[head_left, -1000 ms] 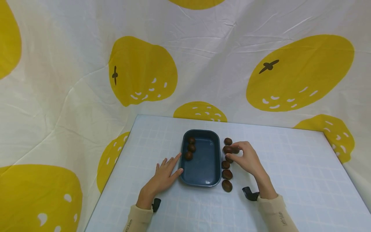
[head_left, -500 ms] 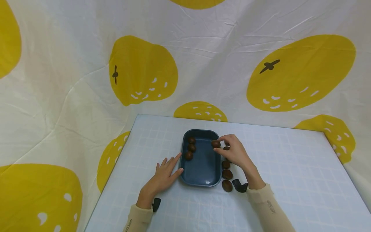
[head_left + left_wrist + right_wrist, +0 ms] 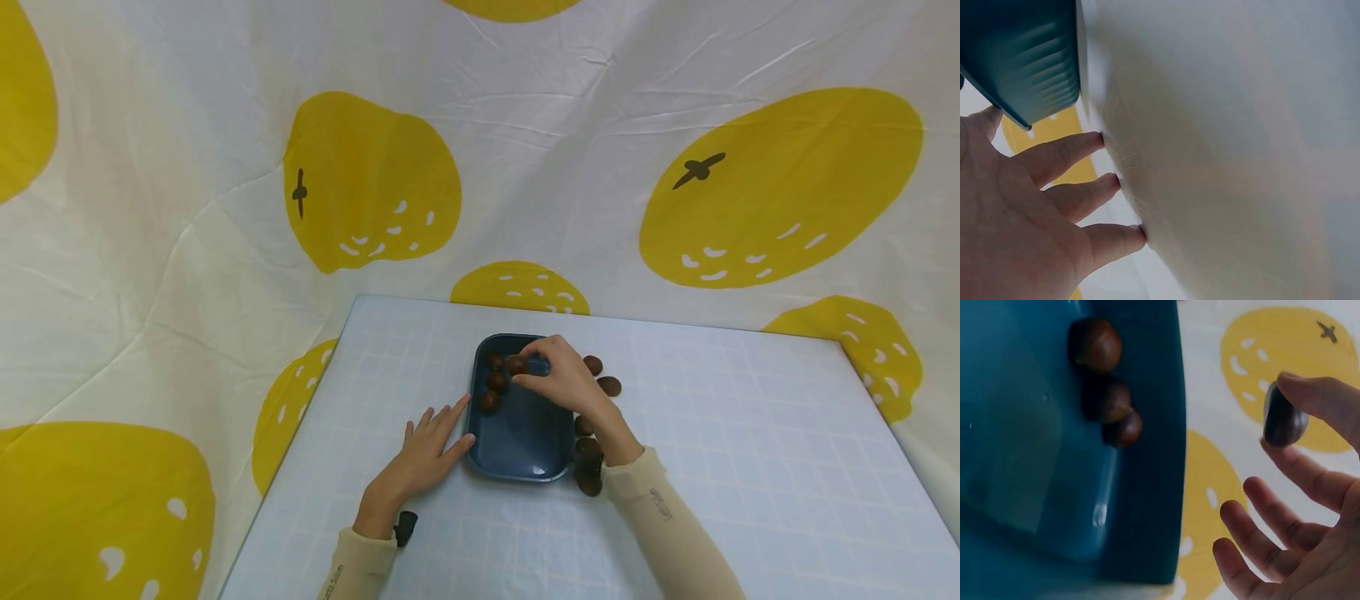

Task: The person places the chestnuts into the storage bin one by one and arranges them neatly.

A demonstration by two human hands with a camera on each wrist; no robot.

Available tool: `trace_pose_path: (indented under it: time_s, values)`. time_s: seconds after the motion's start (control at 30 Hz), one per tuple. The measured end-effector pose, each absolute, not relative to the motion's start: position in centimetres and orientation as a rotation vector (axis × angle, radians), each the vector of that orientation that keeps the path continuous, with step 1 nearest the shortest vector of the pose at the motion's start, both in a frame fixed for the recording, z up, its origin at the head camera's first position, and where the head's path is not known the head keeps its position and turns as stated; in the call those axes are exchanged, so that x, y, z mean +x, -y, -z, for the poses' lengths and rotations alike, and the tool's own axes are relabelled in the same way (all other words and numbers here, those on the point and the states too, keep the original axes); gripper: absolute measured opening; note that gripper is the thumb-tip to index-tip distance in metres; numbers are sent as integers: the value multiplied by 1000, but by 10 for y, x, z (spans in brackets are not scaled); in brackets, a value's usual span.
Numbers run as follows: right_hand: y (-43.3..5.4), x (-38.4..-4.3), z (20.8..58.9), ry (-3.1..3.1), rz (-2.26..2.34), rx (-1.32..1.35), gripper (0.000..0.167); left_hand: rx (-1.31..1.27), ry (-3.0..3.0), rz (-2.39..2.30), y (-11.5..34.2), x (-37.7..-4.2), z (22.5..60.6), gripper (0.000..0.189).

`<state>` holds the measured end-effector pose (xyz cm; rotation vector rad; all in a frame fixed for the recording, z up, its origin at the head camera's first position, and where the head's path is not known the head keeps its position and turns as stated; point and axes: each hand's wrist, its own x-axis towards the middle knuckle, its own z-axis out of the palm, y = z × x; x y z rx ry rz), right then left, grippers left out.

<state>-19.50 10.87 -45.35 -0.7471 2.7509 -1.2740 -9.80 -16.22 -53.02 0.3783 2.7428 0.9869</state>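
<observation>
My right hand (image 3: pixel 566 379) pinches a brown chestnut (image 3: pixel 1286 419) between thumb and index finger, over the upper part of the blue tray (image 3: pixel 521 450). Its other fingers are spread apart in the right wrist view. Inside the tray, three chestnuts (image 3: pixel 496 382) lie in a short line along the left wall. My left hand (image 3: pixel 423 458) rests on the table at the tray's left side, fingers extended. Its index finger and thumb touch the tray's edge, and the other fingertips meet the tablecloth in the left wrist view.
To the tray's right, several loose chestnuts (image 3: pixel 609 386) lie in a rough column, some partly hidden by the right forearm. A pale checked cloth (image 3: pixel 750 450) covers the table. Behind it hangs a white curtain (image 3: pixel 540 167) with yellow fruit prints.
My right hand has picked up a chestnut from the column and carried it left, across the tray's rim, near the topmost chestnut inside. The left hand has stayed in place.
</observation>
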Motion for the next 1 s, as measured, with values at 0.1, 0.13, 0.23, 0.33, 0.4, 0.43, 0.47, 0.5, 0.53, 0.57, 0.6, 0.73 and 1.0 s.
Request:
trace_pose_path:
  time_s: [0.1,0.13,0.23,0.33,0.4,0.43,0.47,0.5,0.53,0.57,0.6,0.73,1.0]
  values:
    - [-100,-198,455,-2735,1231,-782,34,374,-2741,-985,162,-99,530,68]
    - [-98,-198,456,-2731,1215,-790,34,372,-2740,-982,163,-99,530,68]
    - [-91,-200,459,-2718,1175,-836,31,368,-2737,-981,163,-99,530,68]
    - [-85,-203,463,-2707,1152,-893,30,367,-2735,-974,163,-99,530,68]
    - [-82,-204,464,-2694,1138,-920,30,369,-2734,-975,163,-99,530,69]
    - [-81,-204,465,-2685,1133,-922,30,369,-2731,-976,163,-99,530,69]
    - [-80,-205,466,-2679,1122,-919,30,369,-2728,-975,163,-99,530,69]
    - [-79,-205,467,-2670,1105,-923,29,369,-2728,-974,163,-99,529,70]
    - [-78,-206,468,-2658,1086,-926,29,369,-2726,-976,163,-99,529,70]
    - [-77,-206,469,-2645,1064,-929,30,368,-2725,-975,163,-99,529,70]
    - [-76,-207,471,-2634,1035,-937,30,368,-2725,-977,163,-99,529,70]
    - [-72,-210,478,-2587,912,-1005,31,371,-2727,-975,163,-99,529,68]
    - [-69,-211,488,-2551,838,-1095,29,350,-2709,-955,164,-100,529,69]
